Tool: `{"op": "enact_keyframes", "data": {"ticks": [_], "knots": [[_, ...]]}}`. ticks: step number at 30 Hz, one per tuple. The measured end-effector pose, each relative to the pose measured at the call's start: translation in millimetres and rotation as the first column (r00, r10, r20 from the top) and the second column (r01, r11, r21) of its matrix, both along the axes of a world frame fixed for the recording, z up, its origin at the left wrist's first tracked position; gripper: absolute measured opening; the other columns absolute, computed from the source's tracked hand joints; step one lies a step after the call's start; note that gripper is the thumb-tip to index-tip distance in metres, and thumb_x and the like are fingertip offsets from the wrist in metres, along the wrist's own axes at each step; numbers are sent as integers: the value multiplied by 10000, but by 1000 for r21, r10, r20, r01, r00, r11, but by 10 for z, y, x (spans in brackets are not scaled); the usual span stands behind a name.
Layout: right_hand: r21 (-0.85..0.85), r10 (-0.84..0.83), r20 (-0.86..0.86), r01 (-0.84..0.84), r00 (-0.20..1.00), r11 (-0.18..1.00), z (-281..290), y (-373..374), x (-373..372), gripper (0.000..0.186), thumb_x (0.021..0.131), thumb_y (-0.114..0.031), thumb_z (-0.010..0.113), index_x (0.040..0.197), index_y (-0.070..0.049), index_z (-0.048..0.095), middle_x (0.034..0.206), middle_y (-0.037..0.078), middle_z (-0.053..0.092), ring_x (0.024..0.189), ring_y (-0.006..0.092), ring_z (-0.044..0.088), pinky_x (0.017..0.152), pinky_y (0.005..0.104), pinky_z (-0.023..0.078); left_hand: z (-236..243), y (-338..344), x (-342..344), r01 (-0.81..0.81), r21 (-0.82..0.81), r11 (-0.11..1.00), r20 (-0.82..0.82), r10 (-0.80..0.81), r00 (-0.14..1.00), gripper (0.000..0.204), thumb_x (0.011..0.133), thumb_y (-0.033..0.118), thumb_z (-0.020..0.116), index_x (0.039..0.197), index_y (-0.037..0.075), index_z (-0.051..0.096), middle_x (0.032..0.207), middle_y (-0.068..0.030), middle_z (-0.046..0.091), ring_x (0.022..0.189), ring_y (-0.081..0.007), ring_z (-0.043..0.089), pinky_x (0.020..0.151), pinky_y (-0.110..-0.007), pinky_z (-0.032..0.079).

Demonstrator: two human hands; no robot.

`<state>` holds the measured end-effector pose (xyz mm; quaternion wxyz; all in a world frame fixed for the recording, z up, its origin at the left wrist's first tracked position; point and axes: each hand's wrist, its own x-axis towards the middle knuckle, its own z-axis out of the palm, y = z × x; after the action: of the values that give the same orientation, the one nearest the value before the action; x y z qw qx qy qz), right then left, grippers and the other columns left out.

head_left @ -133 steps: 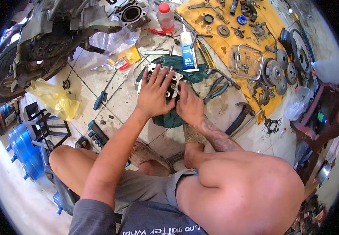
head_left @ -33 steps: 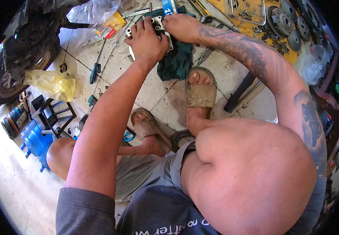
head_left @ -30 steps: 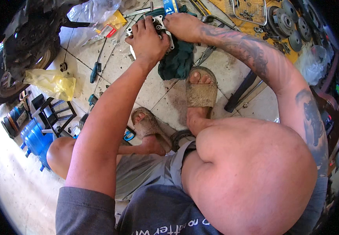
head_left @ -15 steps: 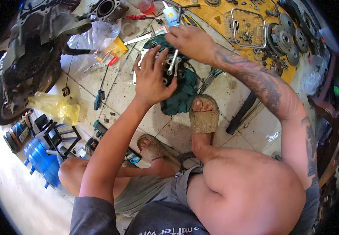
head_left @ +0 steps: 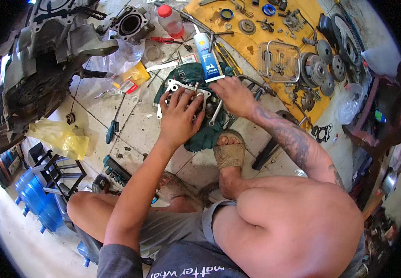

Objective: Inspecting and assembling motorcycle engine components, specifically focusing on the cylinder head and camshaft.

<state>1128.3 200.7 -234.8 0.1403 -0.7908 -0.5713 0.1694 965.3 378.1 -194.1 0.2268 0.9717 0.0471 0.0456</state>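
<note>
My left hand (head_left: pixel 180 118) is laid over a silver engine cylinder head (head_left: pixel 175 86), its fingers curled across the top. That part rests on a dark green cloth (head_left: pixel 199 142) on the tiled floor. My right hand (head_left: pixel 235 98) is closed around the upper end of a wrench (head_left: pixel 216 113), just right of the cylinder head. The wrench's ring end points down toward my foot; whether it touches the part I cannot tell. A blue and white oil bottle (head_left: pixel 208 60) lies just beyond my right fingertips.
A yellow sheet (head_left: pixel 237 44) holds a wire basket (head_left: pixel 279 61), gears and discs. At left stand a large engine assembly (head_left: pixel 66 51), a yellow plastic bag (head_left: pixel 61 139) and a screwdriver (head_left: pixel 112 132). A red-capped bottle (head_left: pixel 170 23) stands at the back. Sandals cover my feet.
My right hand has moved right and lower with the wrench, away from above the cylinder head. My left fingers have come down onto the part. The view has shifted, showing more of the far floor.
</note>
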Motion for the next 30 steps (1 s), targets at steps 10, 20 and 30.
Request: {"op": "enact_keyframes", "data": {"ticks": [10, 20, 30], "knots": [[68, -199, -608, 299, 769, 952, 109, -365, -124, 252, 1073, -183, 531, 1205, -11, 660, 976, 181, 694, 893, 281, 673, 815, 386, 522, 199, -254, -298, -78, -134, 988, 60, 86, 994, 407, 821, 152, 764, 1220, 127, 686, 1241, -82, 607, 1219, -297, 546, 1046, -513, 385], [-363, -627, -723, 611, 291, 703, -47, -1351, 56, 307, 1119, -261, 511, 1139, 1, 670, 904, 41, 675, 888, 121, 628, 818, 252, 494, -521, -1309, 171, 71, 8, 997, -111, -70, 991, 288, 855, 101, 632, 1126, 27, 699, 1168, -123, 623, 1092, -333, 614, 908, -445, 564], [-453, -612, -587, 412, 530, 791, 174, -1535, -436, 238, 1031, -194, 642, 1098, 32, 677, 977, 139, 586, 902, 286, 635, 883, 389, 534, -602, -1008, 421, 247, -72, 966, -149, -256, 955, 149, 890, 80, 627, 1017, 45, 698, 1104, -122, 671, 1071, -322, 645, 930, -464, 535]]}}
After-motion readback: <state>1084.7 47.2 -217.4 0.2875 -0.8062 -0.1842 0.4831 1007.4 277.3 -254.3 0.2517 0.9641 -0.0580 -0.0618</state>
